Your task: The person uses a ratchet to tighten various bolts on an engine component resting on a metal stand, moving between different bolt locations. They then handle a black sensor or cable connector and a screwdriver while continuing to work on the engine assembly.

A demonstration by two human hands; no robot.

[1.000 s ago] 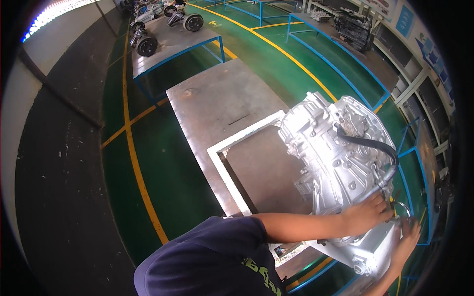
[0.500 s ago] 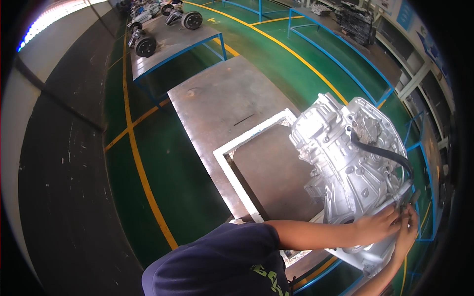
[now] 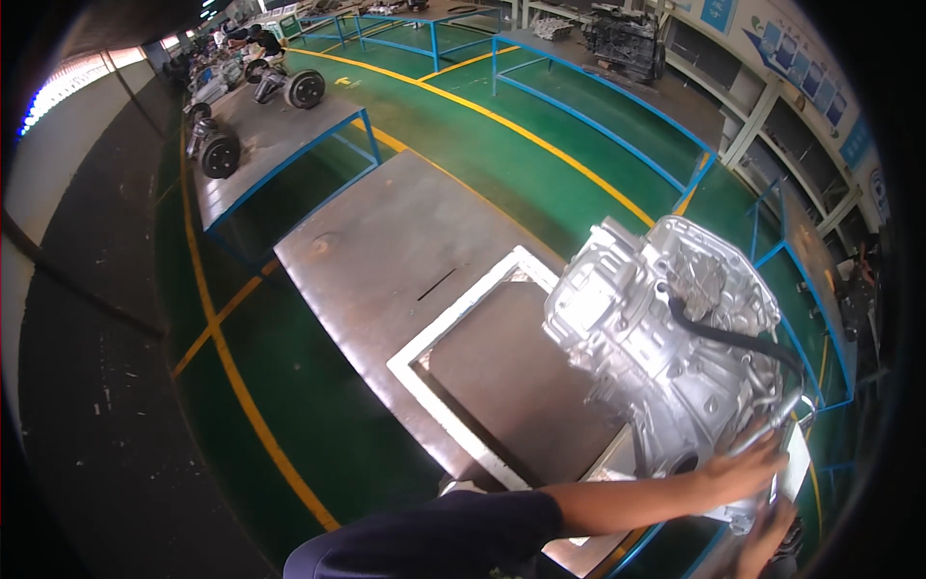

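Observation:
A large silver cast gearbox housing (image 3: 656, 347) lies on a grey steel table (image 3: 405, 251), partly over a white rectangular frame (image 3: 453, 318) marked on the top. A black hose (image 3: 733, 338) runs across the housing. My left arm, in a dark sleeve, reaches across from the lower edge. My left hand (image 3: 743, 468) rests on the near right end of the housing, beside a thin metal rod (image 3: 767, 429). Just below it at the table's corner, my right hand (image 3: 767, 538) is partly cut off, next to a white flat piece (image 3: 797, 468). What either hand grips is unclear.
A second blue-framed table (image 3: 280, 145) at the far left carries round wheel-like parts (image 3: 304, 89). More blue-framed benches and a dark engine block (image 3: 627, 39) stand at the back. Shelving (image 3: 781, 116) lines the right wall. The green floor has yellow lines (image 3: 222, 318).
The view has swung, so the housing sits lower and further right in the picture. Both hands stay at its near right end, the left one shifted slightly toward the corner.

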